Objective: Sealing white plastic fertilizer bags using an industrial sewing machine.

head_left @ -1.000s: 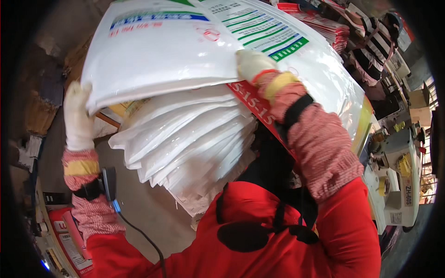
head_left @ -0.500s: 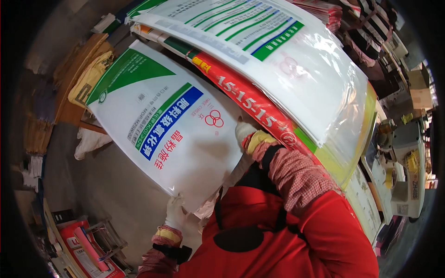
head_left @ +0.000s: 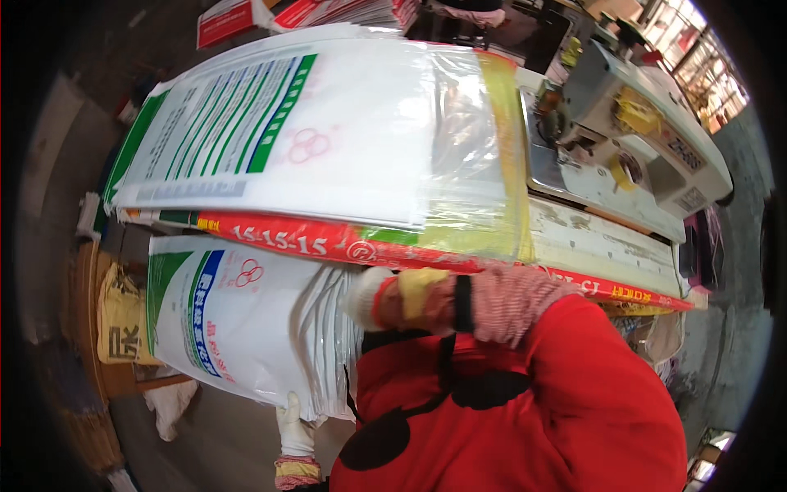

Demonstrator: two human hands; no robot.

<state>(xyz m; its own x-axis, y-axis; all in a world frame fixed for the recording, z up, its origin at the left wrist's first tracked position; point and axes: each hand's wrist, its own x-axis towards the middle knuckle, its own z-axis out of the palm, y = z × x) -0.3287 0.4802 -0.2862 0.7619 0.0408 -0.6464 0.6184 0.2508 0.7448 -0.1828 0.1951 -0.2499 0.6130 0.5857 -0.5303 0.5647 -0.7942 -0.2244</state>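
Note:
A stack of white printed plastic bags point(head_left: 261, 316) with green, blue and red print lies in front of me, its near right end fanned into several loose layers. My left hand point(head_left: 293, 426), in a white glove, is closed on the lower edge of this stack. At the stack's upper right corner is my right hand point(head_left: 366, 299), also gloved; motion blurs it and its fingers do not show clearly. Just beyond runs a long red printed bag point(head_left: 283, 236), under a larger pile of white bags point(head_left: 369, 123) with clear plastic and yellowish ends.
On the right a white sewing machine point(head_left: 648, 135) stands on its worn pale table point(head_left: 607, 238). A yellow sack point(head_left: 123, 316) leans at the left near a white cloth-like bag point(head_left: 170, 407). More red-and-white stacks point(head_left: 344, 12) lie at the back.
My view has swung to the right, bringing the sewing machine further in. The held stack now shows fanned layers at its right end. Both hands stay near its edges.

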